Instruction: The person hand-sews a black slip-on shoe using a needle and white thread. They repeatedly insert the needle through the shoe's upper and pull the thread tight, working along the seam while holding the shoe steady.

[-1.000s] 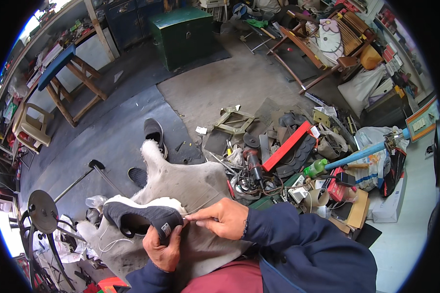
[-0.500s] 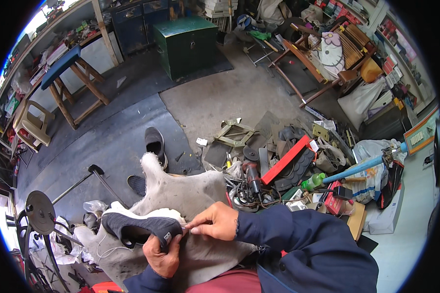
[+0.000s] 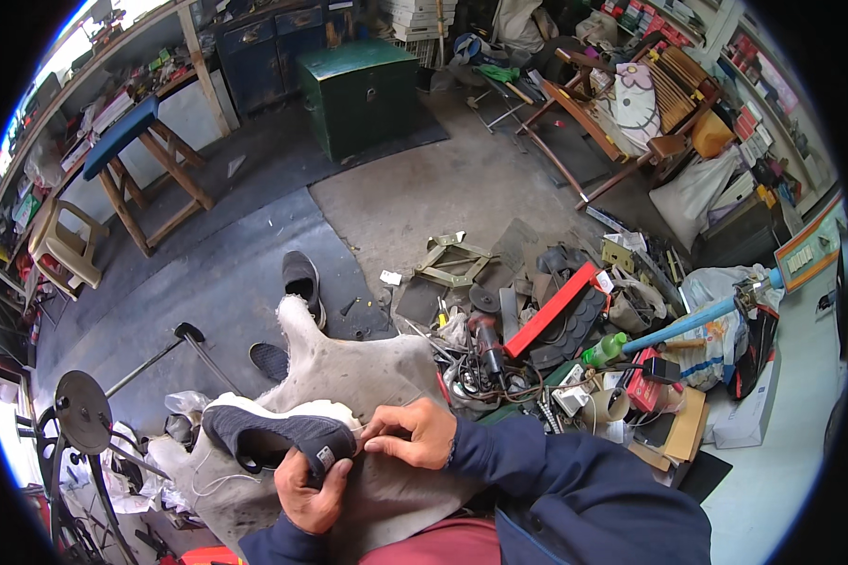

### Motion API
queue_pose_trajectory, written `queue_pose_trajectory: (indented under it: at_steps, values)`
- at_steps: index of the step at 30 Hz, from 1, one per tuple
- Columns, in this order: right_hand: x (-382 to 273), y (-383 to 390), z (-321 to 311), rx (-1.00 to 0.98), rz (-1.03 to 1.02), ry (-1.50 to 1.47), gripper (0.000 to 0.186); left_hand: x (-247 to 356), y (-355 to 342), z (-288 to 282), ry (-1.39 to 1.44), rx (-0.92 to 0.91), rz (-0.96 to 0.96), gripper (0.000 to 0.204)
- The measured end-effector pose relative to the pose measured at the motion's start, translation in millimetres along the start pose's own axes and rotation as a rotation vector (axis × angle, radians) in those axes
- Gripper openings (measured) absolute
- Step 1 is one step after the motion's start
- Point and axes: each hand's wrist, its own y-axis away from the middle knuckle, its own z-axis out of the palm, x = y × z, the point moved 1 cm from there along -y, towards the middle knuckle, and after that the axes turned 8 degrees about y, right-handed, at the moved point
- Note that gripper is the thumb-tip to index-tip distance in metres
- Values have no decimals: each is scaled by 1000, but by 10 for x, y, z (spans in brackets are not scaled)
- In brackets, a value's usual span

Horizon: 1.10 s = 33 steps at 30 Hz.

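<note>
A dark grey knitted shoe (image 3: pixel 301 431) with a white sole lies on its side over my lap, its opening toward me. My left hand (image 3: pixel 311 494) is closed around the shoe's heel, thumb and fingers pinching the collar. My right hand (image 3: pixel 415 433) is pinched shut just right of the heel, beside the sole's edge. A fine, light strand seems to run there, but what the fingertips hold is too small to make out. White thread (image 3: pixel 219 482) hangs in a loop from the shoe's left side. Under it all, a pale grey, stained leather apron (image 3: pixel 367 372) covers my lap.
On the right lies a heap of tools, with a grinder (image 3: pixel 487 348), a red bar (image 3: pixel 551 311) and a green bottle (image 3: pixel 605 350). A metal stand with a round disc (image 3: pixel 82 411) rises at left. Another dark shoe (image 3: pixel 301 280) is beyond the apron. Farther off stands a green chest (image 3: pixel 358 104).
My right hand has shifted slightly, its fingers more curled beside the heel. My left hand keeps its grip, and the shoe has moved a little rightward in the picture.
</note>
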Motion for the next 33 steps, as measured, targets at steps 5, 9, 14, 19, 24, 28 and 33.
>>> queue_pose_trajectory:
  at_steps: [5, 9, 14, 19, 24, 28, 33]
  values:
    - [62, 25, 55, 127, -113, -25, 15, 43, -44, -294, 19, -44, 1, 53]
    - [78, 10, 50, 133, -113, -21, 15, -36, -58, -383, -234, -84, -22, 16]
    - [71, 54, 49, 65, 8, -22, 19, -73, -19, -365, -178, -57, -101, 9]
    - [80, 73, 69, 76, 25, -26, 20, 105, 26, -411, -97, 47, -19, 3]
    - [84, 69, 74, 72, 22, -64, 19, 202, 74, -385, -594, -40, 132, 12]
    - [67, 74, 79, 93, -20, -83, 19, 119, -19, -409, -625, -209, 143, 22]
    - [67, 90, 78, 118, -20, -52, 19, 102, -15, -388, -596, -116, 207, 16]
